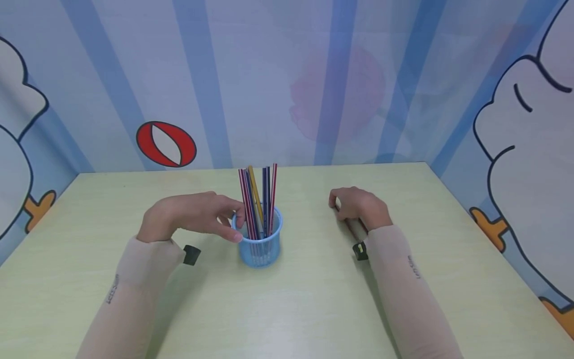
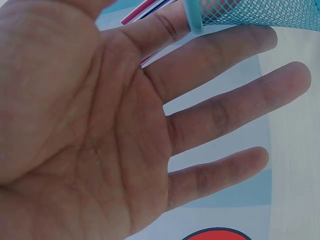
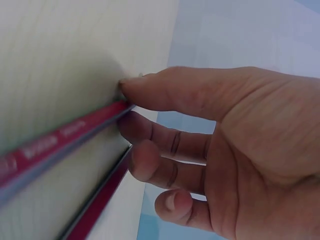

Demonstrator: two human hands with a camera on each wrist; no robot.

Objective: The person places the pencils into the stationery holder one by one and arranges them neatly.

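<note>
A light-blue mesh pencil cup [image 1: 260,254] stands upright on the table, holding several striped pencils [image 1: 248,204] and a yellow one [image 1: 255,192]. My left hand [image 1: 197,214] grips the cup at its left rim. In the left wrist view the index finger passes inside the rim [image 2: 194,17], while the other fingers extend straight outside the mesh. To the right, my right hand [image 1: 358,204] is low over the table. Its thumb and index finger pinch the end of a red pencil [image 3: 60,142]. A second red pencil [image 3: 102,200] lies beside it, by the middle fingertip.
The pale wooden table [image 1: 305,299] reaches back to a blue striped cloth backdrop [image 1: 269,89] with printed cartoon shapes. Its back edge is just behind the cup and the right hand. Small black tags [image 1: 192,255] hang at both cuffs.
</note>
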